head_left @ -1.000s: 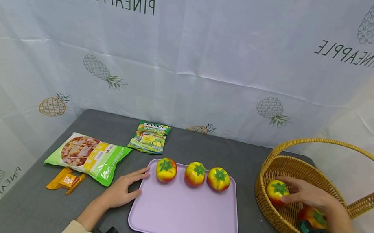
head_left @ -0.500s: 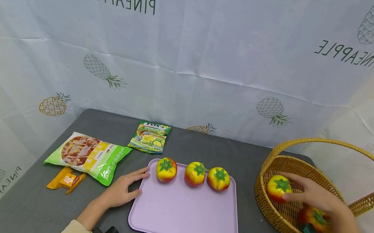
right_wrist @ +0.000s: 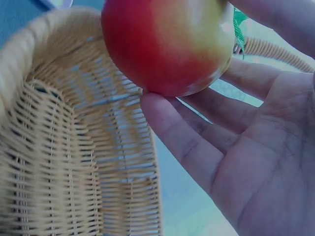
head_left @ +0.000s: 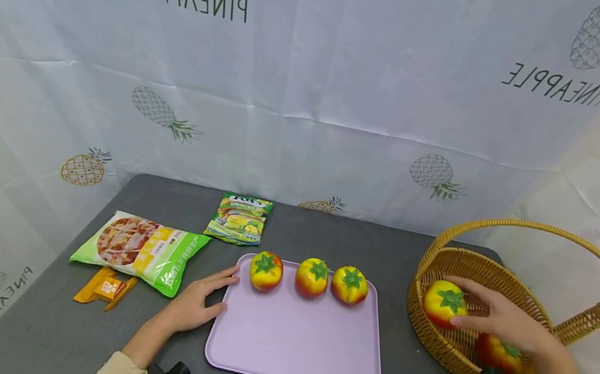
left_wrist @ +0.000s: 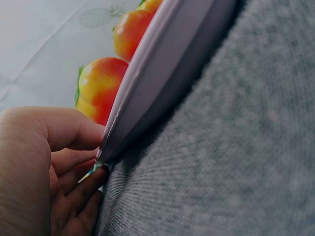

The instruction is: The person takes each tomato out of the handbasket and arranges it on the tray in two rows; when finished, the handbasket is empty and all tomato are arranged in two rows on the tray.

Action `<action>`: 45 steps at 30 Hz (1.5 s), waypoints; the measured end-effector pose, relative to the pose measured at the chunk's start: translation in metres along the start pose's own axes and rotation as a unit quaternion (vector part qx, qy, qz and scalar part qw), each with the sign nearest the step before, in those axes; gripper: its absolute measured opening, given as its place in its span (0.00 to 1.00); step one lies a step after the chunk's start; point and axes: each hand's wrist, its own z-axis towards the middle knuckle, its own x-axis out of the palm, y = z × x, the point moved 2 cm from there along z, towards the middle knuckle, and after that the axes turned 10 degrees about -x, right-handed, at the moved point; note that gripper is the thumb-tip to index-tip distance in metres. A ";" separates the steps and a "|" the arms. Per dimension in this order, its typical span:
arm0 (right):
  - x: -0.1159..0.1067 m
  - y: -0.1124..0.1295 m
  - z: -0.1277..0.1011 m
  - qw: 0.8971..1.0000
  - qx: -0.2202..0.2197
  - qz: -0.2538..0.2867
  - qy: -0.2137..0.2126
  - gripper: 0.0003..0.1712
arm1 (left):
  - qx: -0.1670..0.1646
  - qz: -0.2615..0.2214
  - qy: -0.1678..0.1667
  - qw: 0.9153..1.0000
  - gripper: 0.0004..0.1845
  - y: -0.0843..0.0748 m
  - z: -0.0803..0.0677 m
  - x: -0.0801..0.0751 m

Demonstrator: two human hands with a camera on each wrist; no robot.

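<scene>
My left hand (head_left: 194, 307) rests flat, fingers relaxed, against the lavender tray's (head_left: 295, 358) left edge at lower centre. Three tomatoes (head_left: 311, 277) already sit along its far rim. At right, my right hand (head_left: 498, 319) curls round a fourth tomato (head_left: 443, 303), apparently lifted just inside the wicker basket (head_left: 581, 320); another tomato (head_left: 498, 354) remains there.
</scene>
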 end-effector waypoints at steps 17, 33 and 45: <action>0.063 0.024 0.018 0.985 -0.033 0.161 0.044 0.38 | -0.001 -0.003 0.000 1.000 0.27 0.000 0.001 0.001; 0.138 0.041 0.059 0.980 -0.055 0.181 0.066 0.39 | 0.010 0.008 -0.008 1.000 0.27 0.002 0.000 0.001; 0.179 0.060 0.092 0.971 -0.070 0.224 0.051 0.40 | 0.005 0.002 -0.008 1.000 0.27 0.000 0.000 0.000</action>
